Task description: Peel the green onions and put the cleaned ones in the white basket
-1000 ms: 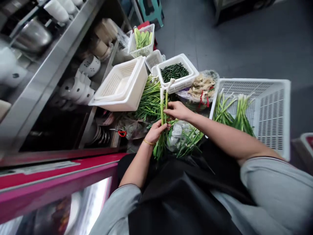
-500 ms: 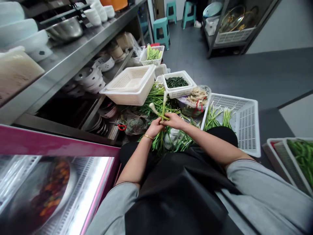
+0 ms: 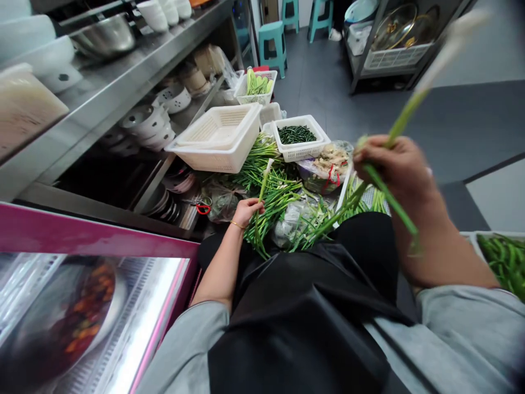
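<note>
My right hand (image 3: 400,164) is raised on the right, its fingers closed round a green onion (image 3: 406,112). The white bulb end points up and right, blurred by motion, while green leaves hang below the fist. Lower and to the left, my left hand (image 3: 248,210) grips another green onion (image 3: 264,183) with its white end upward. Around and behind the left hand lies a large heap of green onions (image 3: 283,194). A clear plastic bag (image 3: 289,224) sits among the loose leaves. Partly behind my right arm and knee, a white basket (image 3: 345,189) holds more green onions.
An off-white stacked basket (image 3: 221,156) stands behind the heap, beside a basket of dark green peppers (image 3: 297,135). Red-handled scissors (image 3: 203,208) lie left of my left hand. A steel shelf (image 3: 123,82) runs along the left; teal stools (image 3: 273,46) stand farther back.
My hands have moved apart. The right one has swung up and right with a green onion; the left one has shifted slightly left and keeps one.
</note>
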`<state>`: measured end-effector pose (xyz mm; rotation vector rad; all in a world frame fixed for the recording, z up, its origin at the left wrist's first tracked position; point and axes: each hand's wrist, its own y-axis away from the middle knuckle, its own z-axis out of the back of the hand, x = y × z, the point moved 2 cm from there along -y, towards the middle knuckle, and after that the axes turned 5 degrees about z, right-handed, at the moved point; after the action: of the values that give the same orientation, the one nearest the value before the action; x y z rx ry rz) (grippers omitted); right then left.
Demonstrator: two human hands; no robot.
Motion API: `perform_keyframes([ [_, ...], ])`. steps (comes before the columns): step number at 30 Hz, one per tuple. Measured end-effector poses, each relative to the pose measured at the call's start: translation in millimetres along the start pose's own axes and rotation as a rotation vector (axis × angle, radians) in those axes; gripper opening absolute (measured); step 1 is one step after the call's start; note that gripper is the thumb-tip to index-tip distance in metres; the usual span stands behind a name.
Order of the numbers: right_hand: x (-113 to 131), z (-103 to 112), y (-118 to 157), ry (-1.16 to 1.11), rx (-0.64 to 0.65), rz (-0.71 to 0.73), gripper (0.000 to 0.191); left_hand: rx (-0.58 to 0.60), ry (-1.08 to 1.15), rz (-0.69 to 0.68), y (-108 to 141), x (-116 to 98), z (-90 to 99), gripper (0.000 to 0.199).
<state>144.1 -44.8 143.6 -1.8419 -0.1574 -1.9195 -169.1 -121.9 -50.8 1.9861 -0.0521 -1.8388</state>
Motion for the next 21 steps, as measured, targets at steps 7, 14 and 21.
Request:
perform_keyframes([
  [7, -91, -41, -30, 0.35, 0.072, -0.106, 0.035, 0.155, 0.01, -0.13, 0, -18, -40.2, 0.031],
  [14, -116, -105, -27, 0.403, 0.539, 0.053, 0.027, 0.332, -0.009, -0.159, 19, -29, -77.7, 0.027],
  [21, -76, -37, -30, 0.163, 0.501, 0.098, 0.033, 0.639, 0.306, 0.146, 25, -37, -60.9, 0.032],
])
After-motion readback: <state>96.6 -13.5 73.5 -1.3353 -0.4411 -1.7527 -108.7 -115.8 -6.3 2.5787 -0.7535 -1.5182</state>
